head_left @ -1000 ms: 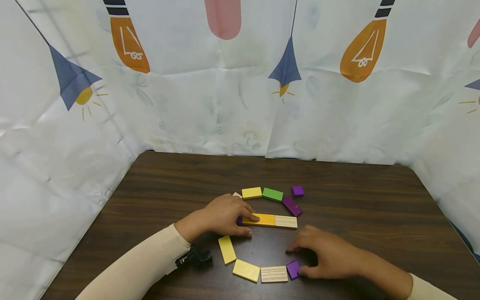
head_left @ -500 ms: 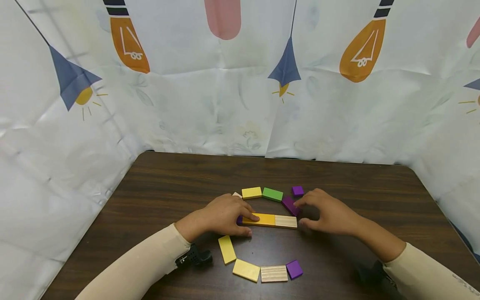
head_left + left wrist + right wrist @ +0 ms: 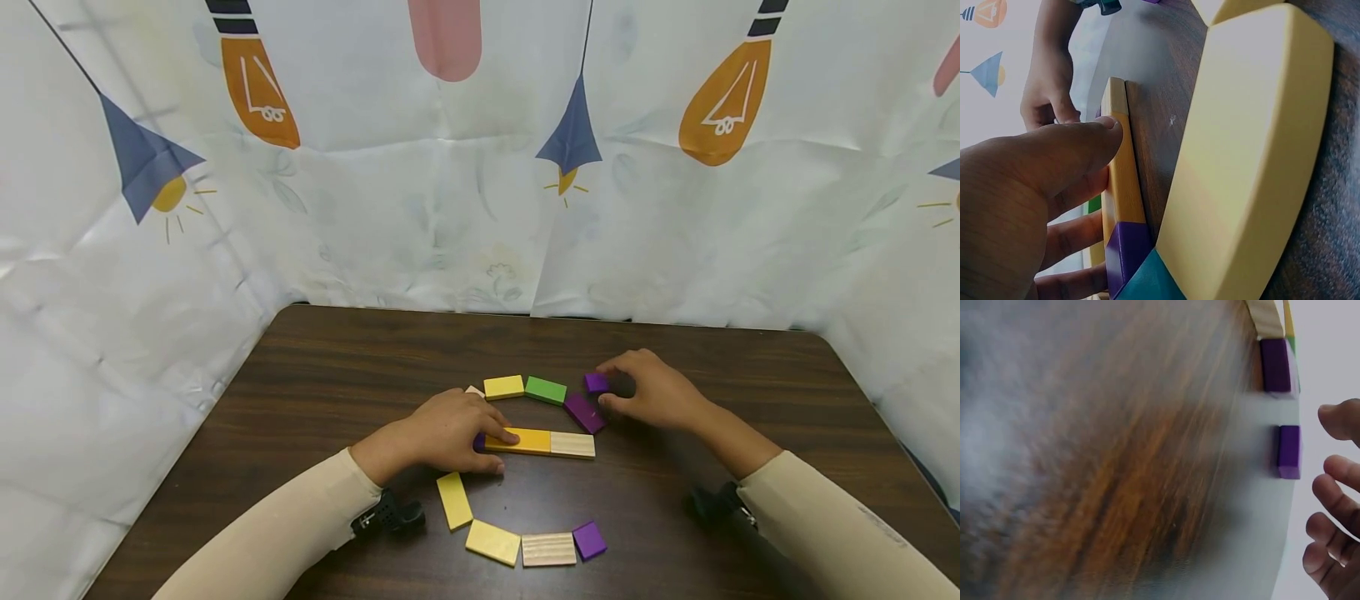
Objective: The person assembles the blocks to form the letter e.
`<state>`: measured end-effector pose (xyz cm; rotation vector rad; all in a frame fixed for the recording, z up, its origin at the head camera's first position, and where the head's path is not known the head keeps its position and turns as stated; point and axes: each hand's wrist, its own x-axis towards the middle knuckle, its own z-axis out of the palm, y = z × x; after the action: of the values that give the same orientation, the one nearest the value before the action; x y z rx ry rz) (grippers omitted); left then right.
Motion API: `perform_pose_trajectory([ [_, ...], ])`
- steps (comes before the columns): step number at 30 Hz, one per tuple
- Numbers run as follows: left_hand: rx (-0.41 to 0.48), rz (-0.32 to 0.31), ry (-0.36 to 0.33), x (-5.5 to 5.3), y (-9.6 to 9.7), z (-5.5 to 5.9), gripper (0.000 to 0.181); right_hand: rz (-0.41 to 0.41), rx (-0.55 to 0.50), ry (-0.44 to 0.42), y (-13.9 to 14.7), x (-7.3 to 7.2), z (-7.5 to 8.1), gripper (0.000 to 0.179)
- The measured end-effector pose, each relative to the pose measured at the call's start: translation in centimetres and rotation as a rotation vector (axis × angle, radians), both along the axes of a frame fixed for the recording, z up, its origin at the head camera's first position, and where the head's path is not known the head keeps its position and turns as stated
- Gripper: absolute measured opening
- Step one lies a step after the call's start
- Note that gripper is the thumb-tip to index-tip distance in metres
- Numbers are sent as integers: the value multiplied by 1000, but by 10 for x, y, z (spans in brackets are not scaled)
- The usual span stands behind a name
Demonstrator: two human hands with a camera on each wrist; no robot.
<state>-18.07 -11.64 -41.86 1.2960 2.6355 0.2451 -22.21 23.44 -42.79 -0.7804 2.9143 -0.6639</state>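
Note:
My left hand (image 3: 450, 429) rests over a straight row of blocks, its index finger on the orange block (image 3: 534, 440). Right of the orange one lies a plain wooden block (image 3: 572, 445); a dark purple block (image 3: 1125, 250) forms the row's left end, partly under the hand. At the back, my right hand (image 3: 656, 390) is beside a small purple block (image 3: 596, 383), thumb and index finger spread at its right side. In the right wrist view its fingers stand apart from that block. A longer purple block (image 3: 583, 413) lies just in front of the small one.
Behind the row, a yellow block (image 3: 503, 387) and a green block (image 3: 545, 390) continue the curve. In front, yellow blocks (image 3: 492, 542), a wooden block (image 3: 549, 549) and a purple block (image 3: 589, 541) curve round. A teal block (image 3: 1150, 281) shows by the left hand. Dark table (image 3: 337, 358).
My right hand has left the front purple block, passed the longer purple block and moved back to the small purple one. The left hand has stayed on the row.

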Motion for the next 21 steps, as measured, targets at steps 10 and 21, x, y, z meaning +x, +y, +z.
perform_pose_trajectory([
  [10,8,-4,2,0,0,-1,41,-43,54,-35,-3,-17,-12,55],
  [21,5,-5,5,0,0,-1,41,13,55,-21,-8,-21,-15,39],
])
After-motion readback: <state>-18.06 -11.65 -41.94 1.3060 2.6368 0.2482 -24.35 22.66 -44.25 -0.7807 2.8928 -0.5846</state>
